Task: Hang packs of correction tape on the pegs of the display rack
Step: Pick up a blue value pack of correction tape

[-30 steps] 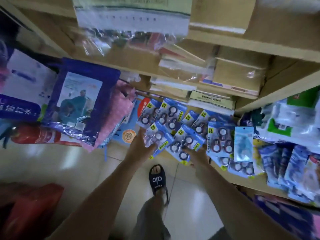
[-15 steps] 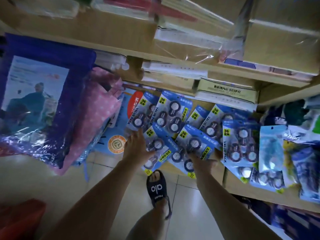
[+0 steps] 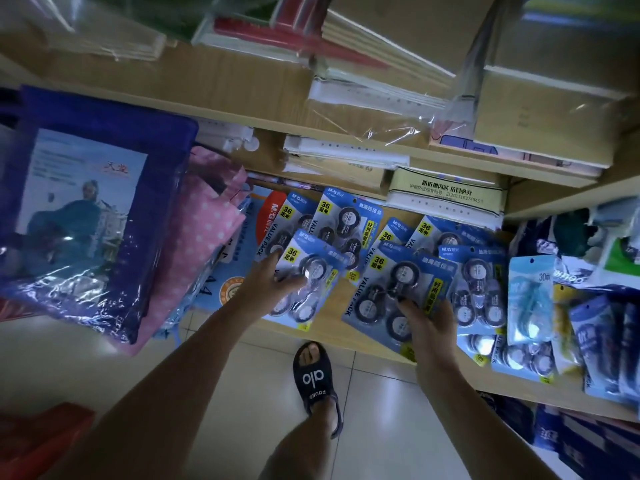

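Several blue packs of correction tape hang in overlapping rows on the front of the wooden display rack [image 3: 346, 105]. My left hand [image 3: 268, 284] grips the left edge of one front pack [image 3: 313, 268], fingers curled over its blister. My right hand [image 3: 427, 318] holds the bottom of another front pack [image 3: 398, 289], thumb on the black tape wheels. More packs [image 3: 341, 220] hang behind them. The pegs themselves are hidden behind the packs.
Purple and pink bagged goods [image 3: 104, 216] hang at the left. Paper stacks and boxes [image 3: 446, 194] fill the shelves above. Light-blue and other packs [image 3: 530, 296] hang at the right. My sandalled foot [image 3: 313, 379] stands on the tiled floor below; something red [image 3: 38, 441] lies at the lower left.
The view has closed in on the rack. Both hands have stayed on the front packs, the left shifting higher onto its pack's blister.
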